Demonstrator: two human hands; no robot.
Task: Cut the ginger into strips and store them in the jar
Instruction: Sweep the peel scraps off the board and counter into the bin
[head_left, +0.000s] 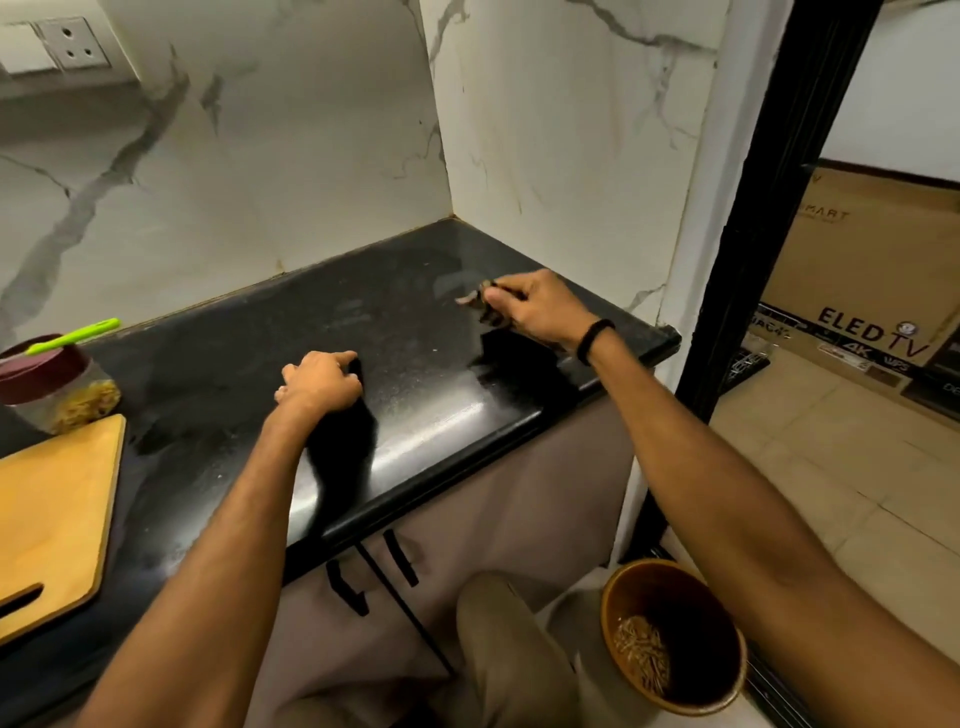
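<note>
A clear jar (67, 395) with a dark red lid stands at the far left of the black counter (249, 374), with pale ginger strips inside. Across its lid lies a knife with a green handle (72, 336). A wooden cutting board (52, 514) lies bare in front of the jar. My left hand (319, 384) rests on the counter's middle, fingers loosely curled, nothing visible in it. My right hand (524, 309) hovers near the right back corner, pinching a small brownish scrap (480, 293) between thumb and fingers. I cannot tell what the scrap is.
A brown bin (675, 634) with pale scraps at its bottom stands on the floor to the right, below the counter's edge. Marble walls close the counter at the back and right. A cardboard TV box (862, 291) stands beyond the black door frame.
</note>
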